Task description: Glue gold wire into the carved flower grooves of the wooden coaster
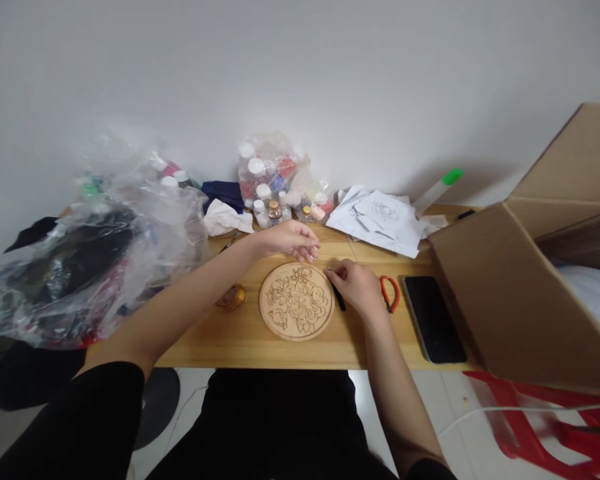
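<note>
A round wooden board (pixel 275 320) with a flower design outlined in gold-coloured wire lies flat on the table. My left hand (pixel 293 239) hovers over its far edge, fingers curled together; whatever they hold, if anything, is too small to name. At the board's right edge, my right hand (pixel 357 285) is closed in a pinch, with a tiny dark tip showing at the fingertips. A thin black tool (pixel 339 300) lies under that hand, beside the board. Left of the board sits a spool of gold-coloured wire (pixel 231 297), partly behind my left forearm.
Red-handled pliers (pixel 390 295) and a phone (pixel 434 320) lie to the right, before an open cardboard box (pixel 480 293). Bagged jars (pixel 270 173), small bottles (pixel 275 212) and printed sheets (pixel 377 219) line the wall. Plastic bags (pixel 100 253) cover the table's left end.
</note>
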`<state>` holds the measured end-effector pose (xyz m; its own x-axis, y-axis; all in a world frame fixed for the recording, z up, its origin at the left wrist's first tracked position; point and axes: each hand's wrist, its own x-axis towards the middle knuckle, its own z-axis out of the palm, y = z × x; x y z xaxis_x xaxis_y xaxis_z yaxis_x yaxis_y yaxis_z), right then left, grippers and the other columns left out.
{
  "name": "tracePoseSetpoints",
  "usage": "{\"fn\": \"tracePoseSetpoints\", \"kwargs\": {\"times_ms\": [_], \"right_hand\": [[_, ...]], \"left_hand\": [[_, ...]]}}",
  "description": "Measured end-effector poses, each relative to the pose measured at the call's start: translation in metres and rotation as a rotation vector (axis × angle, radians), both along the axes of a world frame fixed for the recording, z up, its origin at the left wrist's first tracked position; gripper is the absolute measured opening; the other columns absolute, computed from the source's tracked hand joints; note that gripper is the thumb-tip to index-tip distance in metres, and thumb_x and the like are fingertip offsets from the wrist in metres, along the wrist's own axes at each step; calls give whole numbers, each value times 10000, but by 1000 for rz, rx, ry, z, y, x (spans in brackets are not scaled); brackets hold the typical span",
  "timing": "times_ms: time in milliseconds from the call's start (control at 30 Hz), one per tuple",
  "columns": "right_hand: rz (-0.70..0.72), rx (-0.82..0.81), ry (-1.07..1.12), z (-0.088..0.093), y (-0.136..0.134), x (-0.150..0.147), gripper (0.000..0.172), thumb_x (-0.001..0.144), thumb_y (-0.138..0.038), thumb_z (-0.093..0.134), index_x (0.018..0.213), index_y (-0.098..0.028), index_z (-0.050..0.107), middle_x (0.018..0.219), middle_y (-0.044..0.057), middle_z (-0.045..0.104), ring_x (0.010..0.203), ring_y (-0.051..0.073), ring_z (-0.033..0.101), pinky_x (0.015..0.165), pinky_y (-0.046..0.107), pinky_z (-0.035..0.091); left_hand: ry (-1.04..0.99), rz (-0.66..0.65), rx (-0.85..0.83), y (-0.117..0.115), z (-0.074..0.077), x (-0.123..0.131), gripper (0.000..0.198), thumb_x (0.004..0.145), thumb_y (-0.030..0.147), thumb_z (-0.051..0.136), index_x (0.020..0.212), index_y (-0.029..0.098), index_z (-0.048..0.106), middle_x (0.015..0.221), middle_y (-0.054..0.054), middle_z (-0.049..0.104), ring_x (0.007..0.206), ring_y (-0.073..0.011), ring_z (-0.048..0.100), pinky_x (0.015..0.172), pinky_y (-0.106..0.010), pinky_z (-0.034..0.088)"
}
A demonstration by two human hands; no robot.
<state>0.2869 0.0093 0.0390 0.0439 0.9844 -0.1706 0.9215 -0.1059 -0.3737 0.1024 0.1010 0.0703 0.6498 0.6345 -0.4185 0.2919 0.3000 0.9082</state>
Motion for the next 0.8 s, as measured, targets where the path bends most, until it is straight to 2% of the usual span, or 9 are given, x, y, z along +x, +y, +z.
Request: {"fn": "tracePoseSetpoints", "kwargs": {"times_ms": [233,467,567,633,700,733,800], "right_hand": [[4,3,-23,-6,2,3,248,831,-414,513,779,-202,631,793,57,706,701,182,616,535,259,250],[0,-3,42,-6,3,4,229,813,-399,529,750,-201,626,756,48,698,699,182,615,534,255,271],[-50,29,76,-3,1,8,231,826,-387,513,766,-194,625,770,49,697,712,178,618,556,255,316],[-138,73,74,1,-3,14,260,858,-378,457,830,-180,623,804,68,694,733,184,620,586,264,357],[-222,164,139,9,-10,21,294,875,-379,418,939,-162,604,843,85,686,737,184,618,611,274,401],[-234,243,248,14,-14,23,303,864,-383,440,1004,-156,585,873,88,681,734,175,617,625,274,427],[-109,347,469,26,-25,26,370,844,-372,482,1149,-166,520,1001,94,663,771,162,622,657,275,471]], "left_hand": [[-18,17,-80,10,-5,-2,230,760,320,697,838,120,613,757,-40,690,654,-93,645,624,-222,472],[5,-17,-32,9,-5,1,234,744,319,701,845,129,609,763,-46,672,642,-94,613,617,-240,454],[39,-45,62,6,0,1,160,788,275,638,823,123,604,747,-46,658,579,-69,565,568,-220,416],[65,-66,158,1,6,3,140,812,256,600,804,115,602,732,-46,649,550,-56,532,542,-207,388],[90,-91,280,-7,11,7,129,820,239,586,791,114,604,715,-38,641,558,-59,525,543,-201,378],[101,-106,348,-14,14,10,117,820,229,586,792,117,606,711,-31,638,581,-67,535,558,-202,384],[117,-142,487,-32,16,19,95,828,211,575,789,131,610,719,-23,639,647,-94,566,612,-218,410]]}}
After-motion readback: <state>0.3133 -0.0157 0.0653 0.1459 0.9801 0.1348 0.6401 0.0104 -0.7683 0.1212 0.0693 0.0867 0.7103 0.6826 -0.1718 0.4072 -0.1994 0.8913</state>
